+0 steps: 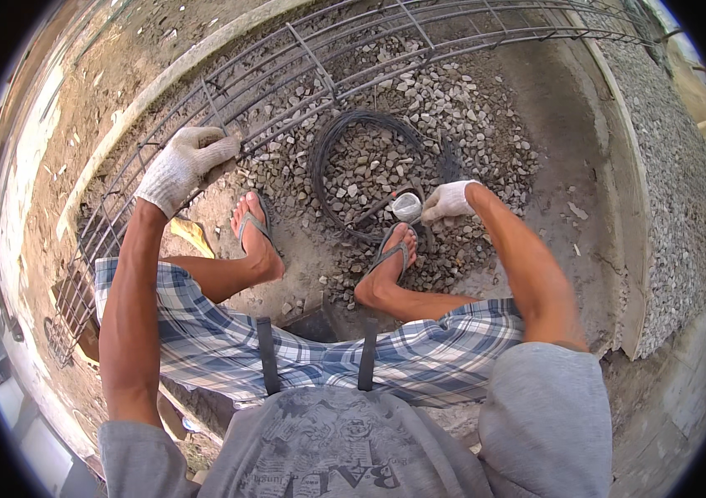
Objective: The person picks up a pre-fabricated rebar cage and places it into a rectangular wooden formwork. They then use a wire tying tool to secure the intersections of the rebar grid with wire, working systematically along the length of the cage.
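My left hand (180, 170), in a white knitted glove, is closed round a bar of the long rebar cage (311, 65). The cage curves across the far side and down to the left. My right hand (450, 202), gloved alike, is low over the gravel beside my right foot. Its fingers are drawn together, and what they hold is too small to make out. Touching or just left of them is a round whitish, clear-looking object (407, 207). A coil of dark tie wire (317, 170) lies around it, with a thin tool with a reddish handle (379, 202) inside the coil.
Loose gravel (486, 116) covers the ground between my feet and the cage. A concrete edge (619, 158) runs along the right, with more gravel (677, 199) beyond. A yellow piece (192, 236) lies by my left foot. Shorter wire lengths (450, 158) lie right of the coil.
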